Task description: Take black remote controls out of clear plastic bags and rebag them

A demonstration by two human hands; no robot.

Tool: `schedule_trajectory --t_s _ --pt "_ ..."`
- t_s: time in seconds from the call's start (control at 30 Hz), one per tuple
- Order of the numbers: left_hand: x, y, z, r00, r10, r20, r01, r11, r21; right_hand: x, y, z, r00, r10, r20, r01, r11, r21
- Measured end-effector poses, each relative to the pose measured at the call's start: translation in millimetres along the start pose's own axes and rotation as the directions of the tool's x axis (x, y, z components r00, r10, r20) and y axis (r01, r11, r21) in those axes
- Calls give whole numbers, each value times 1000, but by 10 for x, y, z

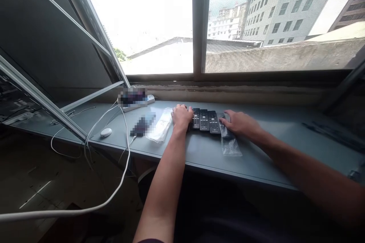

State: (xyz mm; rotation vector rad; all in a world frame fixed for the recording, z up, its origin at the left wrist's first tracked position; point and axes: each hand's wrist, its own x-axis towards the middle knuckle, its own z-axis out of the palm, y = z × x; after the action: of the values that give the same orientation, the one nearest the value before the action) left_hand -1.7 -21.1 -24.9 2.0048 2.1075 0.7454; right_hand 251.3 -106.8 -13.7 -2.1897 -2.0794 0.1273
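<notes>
The left forearm (168, 182) and right forearm (296, 163) lay nearest, over the grey table (273, 115). The right hand (241, 122) had bent fingers and thumb on a clear bag (231, 147), pinch unclear. Beside it ran black remotes (204, 120); the left hand (181, 115) curled at their left end, its grip hidden. Beyond stood a window frame (201, 26).

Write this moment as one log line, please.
left hand: at left end of remotes | right hand: on plastic bag beside them
</notes>
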Motion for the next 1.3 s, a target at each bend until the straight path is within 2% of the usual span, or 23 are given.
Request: schedule_trajectory --t_s 0.1,0.17,0.3,0.37,0.63,0.97,1.3 --pt "-7 -24 -25 994 -33 -104 39 997 63 -9 -4 -15 1000 -4 1 4 1000 7" --pt "0 -51 -10 990 -70 -119 82 991 104 -9 -3 -18 1000 -6 0 6 1000 9" --pt "39 -90 66 971 -239 18 232 956 177 -6 2 -11 1000 -16 -5 16 1000 14" --pt "57 -97 101 955 -289 66 271 942 196 -9 3 -6 1000 -20 -10 20 999 26" --pt "50 -104 144 961 -276 3 271 945 181 -1 13 2 999 -40 -14 40 999 35" --pt "77 -119 145 947 -319 32 311 938 153 7 26 9 999 -46 -17 46 998 34" --pt "91 -160 150 956 -289 41 280 947 156 20 32 15 998 -66 -7 66 996 53"
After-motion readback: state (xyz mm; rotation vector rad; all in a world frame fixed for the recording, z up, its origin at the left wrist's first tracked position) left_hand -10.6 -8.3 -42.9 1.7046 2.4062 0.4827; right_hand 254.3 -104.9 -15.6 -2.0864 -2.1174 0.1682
